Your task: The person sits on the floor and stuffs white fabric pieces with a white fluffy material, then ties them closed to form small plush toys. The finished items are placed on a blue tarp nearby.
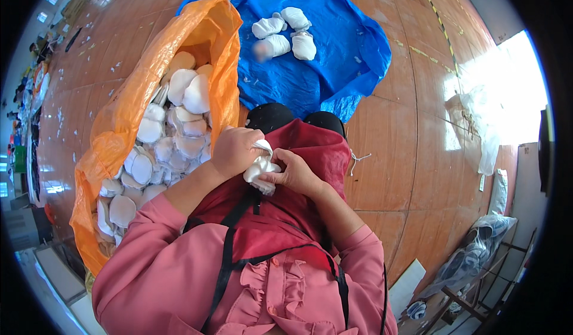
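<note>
Above my lap, my left hand (239, 148) grips a white cloth bundle (261, 171) from its upper left side. The fingers of my right hand (293, 172) are closed on the same bundle's right side, so part of it is hidden. It looks soft and crumpled, with a twisted fold at the top. To the left of my knees lies an open orange woven sack (110, 147) full of rounded, pale foam-like pads (140, 168). Beyond my knees, several white wrapped bundles (296, 18) rest together on a blue plastic sheet (352, 54).
Reddish-brown tiles make up the floor (382, 150), with a white string (359, 162) right of my lap. At the lower right stands a metal rack (465, 304) beside a clear plastic bag (483, 239) with things inside. Clutter lines the far left wall.
</note>
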### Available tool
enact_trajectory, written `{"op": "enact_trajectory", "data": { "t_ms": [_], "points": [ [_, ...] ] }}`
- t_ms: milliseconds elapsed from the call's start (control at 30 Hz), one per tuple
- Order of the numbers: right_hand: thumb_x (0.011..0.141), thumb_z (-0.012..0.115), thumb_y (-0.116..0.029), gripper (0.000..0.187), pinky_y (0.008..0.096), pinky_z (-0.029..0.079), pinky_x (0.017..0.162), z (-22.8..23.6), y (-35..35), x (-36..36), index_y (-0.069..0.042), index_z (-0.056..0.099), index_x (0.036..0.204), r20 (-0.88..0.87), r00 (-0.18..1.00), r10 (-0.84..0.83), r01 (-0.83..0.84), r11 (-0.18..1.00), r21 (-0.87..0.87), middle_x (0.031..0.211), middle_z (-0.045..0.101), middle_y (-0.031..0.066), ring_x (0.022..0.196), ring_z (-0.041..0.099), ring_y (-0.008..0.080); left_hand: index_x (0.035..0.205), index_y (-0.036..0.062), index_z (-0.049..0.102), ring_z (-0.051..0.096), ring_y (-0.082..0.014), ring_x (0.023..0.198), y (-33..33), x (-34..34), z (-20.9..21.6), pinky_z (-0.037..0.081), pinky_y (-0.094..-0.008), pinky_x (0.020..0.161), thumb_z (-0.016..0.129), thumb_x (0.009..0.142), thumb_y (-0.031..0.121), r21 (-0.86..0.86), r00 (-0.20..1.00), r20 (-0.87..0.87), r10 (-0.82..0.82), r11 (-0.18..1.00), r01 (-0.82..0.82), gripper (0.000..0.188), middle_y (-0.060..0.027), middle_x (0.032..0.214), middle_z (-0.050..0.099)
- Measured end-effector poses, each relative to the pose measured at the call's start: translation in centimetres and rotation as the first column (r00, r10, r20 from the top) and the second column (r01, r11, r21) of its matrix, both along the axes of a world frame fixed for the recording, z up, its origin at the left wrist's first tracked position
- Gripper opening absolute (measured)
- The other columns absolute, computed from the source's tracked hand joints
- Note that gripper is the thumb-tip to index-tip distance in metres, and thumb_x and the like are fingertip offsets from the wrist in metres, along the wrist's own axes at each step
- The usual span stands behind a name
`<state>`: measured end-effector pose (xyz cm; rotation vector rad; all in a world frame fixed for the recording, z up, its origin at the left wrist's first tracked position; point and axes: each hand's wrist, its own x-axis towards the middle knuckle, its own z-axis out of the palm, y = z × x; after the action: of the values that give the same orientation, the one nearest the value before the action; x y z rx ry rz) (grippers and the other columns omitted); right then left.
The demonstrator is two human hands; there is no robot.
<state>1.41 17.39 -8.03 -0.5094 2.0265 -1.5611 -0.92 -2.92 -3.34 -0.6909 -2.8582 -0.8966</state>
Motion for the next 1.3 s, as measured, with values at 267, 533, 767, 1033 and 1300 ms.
{"op": "enact_trajectory", "data": {
  "t_ms": [267, 533, 767, 1033, 1300],
  "points": [
    [0.078, 0.083, -0.023, 0.036, 0.027, 0.047, 0.069, -1.4, -0.3, -0.5, -0.006, 0.057, 0.094, 0.24, 0.968, -0.075, 0.099, 0.991, -0.093, 0.084, 0.059, 0.0015, 0.08, 0.056, 0.0105, 0.084, 0.0075, 0.068, 0.068, -0.0306, 0.072, 0.4, -2.0, -1.8, 0.051, -0.0406, 0.064, 0.076, 0.075, 0.026, 0.018, 0.884, 0.396, 0.248, 0.961, -0.277, 0.022, -0.0146, 0.076, 0.069],
    [0.084, 0.077, -0.015, 0.025, 0.0253, 0.047, 0.077, -4.5, -0.5, -1.1, -0.008, 0.058, 0.1, 0.391, 0.915, -0.101, 0.232, 0.924, -0.303, 0.091, 0.061, -0.0019, 0.087, 0.055, 0.0081, 0.083, 0.0055, 0.068, 0.068, -0.0263, 0.072, -0.5, -5.9, -6.5, 0.051, -0.039, 0.066, 0.08, 0.07, 0.031, 0.025, 0.753, 0.591, 0.289, 0.927, -0.375, 0.031, -0.0129, 0.078, 0.07],
    [0.081, 0.081, -0.018, 0.039, 0.0267, 0.048, 0.083, -4.1, -0.4, -1.0, -0.005, 0.059, 0.11, 0.356, 0.925, -0.131, 0.254, 0.91, -0.327, 0.099, 0.063, 0.0014, 0.094, 0.058, 0.0111, 0.08, 0.0065, 0.069, 0.068, -0.0295, 0.074, 0.0, -5.8, -5.2, 0.051, -0.0408, 0.067, 0.079, 0.068, 0.035, -0.078, 0.791, 0.525, 0.315, 0.943, -0.324, 0.033, -0.0143, 0.08, 0.07],
    [0.073, 0.086, -0.017, 0.039, 0.0296, 0.048, 0.082, -4.0, -1.2, -1.9, -0.005, 0.059, 0.098, 0.062, 0.992, -0.108, 0.114, 0.987, -0.117, 0.101, 0.06, 0.0024, 0.094, 0.057, 0.0131, 0.081, 0.0026, 0.069, 0.066, -0.0246, 0.069, -1.4, -8.0, -11.2, 0.05, -0.0382, 0.065, 0.085, 0.066, 0.029, 0.05, 0.651, 0.704, 0.284, 0.895, -0.444, 0.034, -0.0138, 0.076, 0.069],
    [0.068, 0.077, -0.002, 0.03, 0.0307, 0.047, 0.077, -4.8, -3.0, -0.8, -0.002, 0.054, 0.088, -0.458, 0.789, -0.411, 0.327, 0.911, -0.253, 0.092, 0.055, 0.0086, 0.086, 0.056, 0.0254, 0.083, -0.004, 0.068, 0.065, -0.0246, 0.068, -2.2, -8.8, -11.0, 0.05, -0.039, 0.062, 0.084, 0.075, 0.017, 0.22, 0.353, 0.934, 0.061, 0.681, -0.698, 0.027, -0.0152, 0.077, 0.068]
  ]
}}
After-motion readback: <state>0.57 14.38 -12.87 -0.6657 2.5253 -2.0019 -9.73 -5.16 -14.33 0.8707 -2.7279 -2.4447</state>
